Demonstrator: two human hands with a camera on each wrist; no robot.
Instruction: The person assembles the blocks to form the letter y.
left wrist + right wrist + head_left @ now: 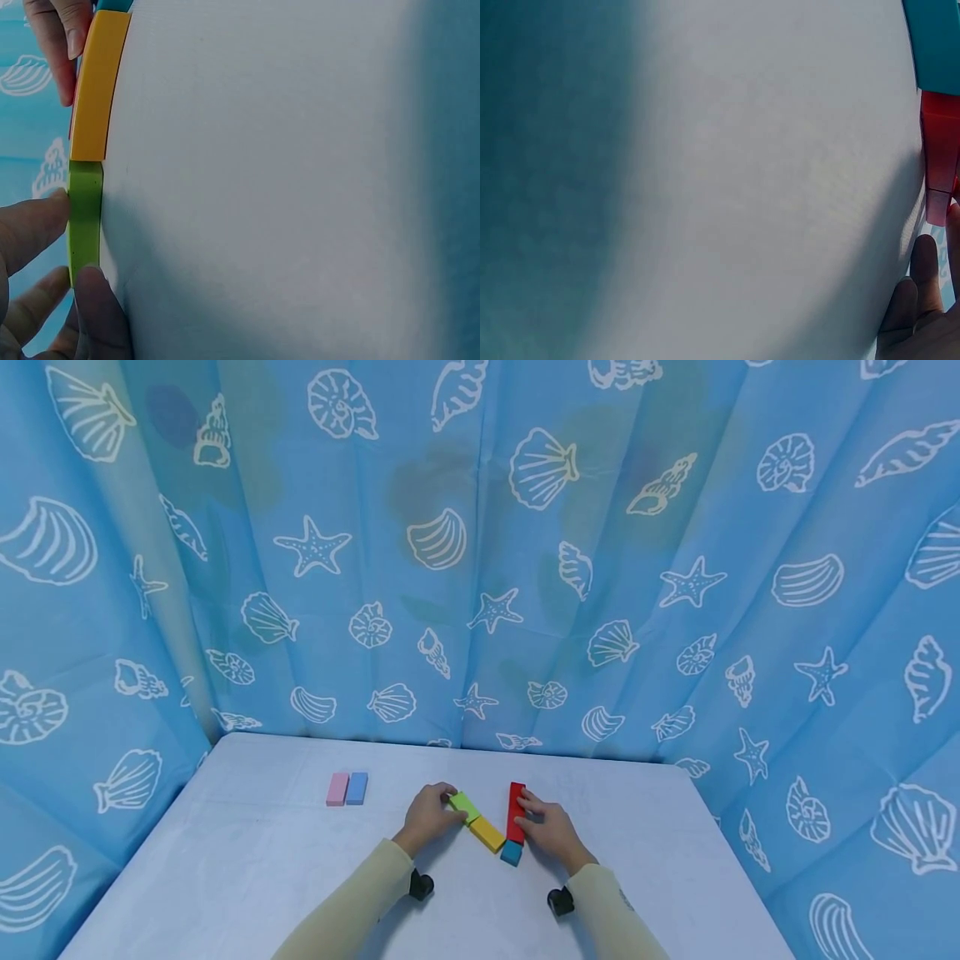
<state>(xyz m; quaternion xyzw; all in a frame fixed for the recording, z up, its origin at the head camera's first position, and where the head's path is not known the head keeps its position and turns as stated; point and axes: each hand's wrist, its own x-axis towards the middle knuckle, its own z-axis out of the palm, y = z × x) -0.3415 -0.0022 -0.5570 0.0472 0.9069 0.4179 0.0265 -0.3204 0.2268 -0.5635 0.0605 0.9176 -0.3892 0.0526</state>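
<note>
My left hand [429, 817] pinches a lime-green block [464, 807] between thumb and fingers. The near end of that block meets a yellow block [487, 835], which slants toward a teal block [512, 853]. From the teal block a red row runs away from me, a seam in the right wrist view parting it into two red blocks [940, 142]. My right hand [553, 831] holds this row from its right side, thumb near the closer end and a finger near the far end. Together the blocks form a V with the teal one at its point.
A pink block [337, 789] and a blue block [356, 788] lie side by side at the back left of the white table [270, 860]. Behind the table hangs a blue curtain [480, 568] with white shell prints.
</note>
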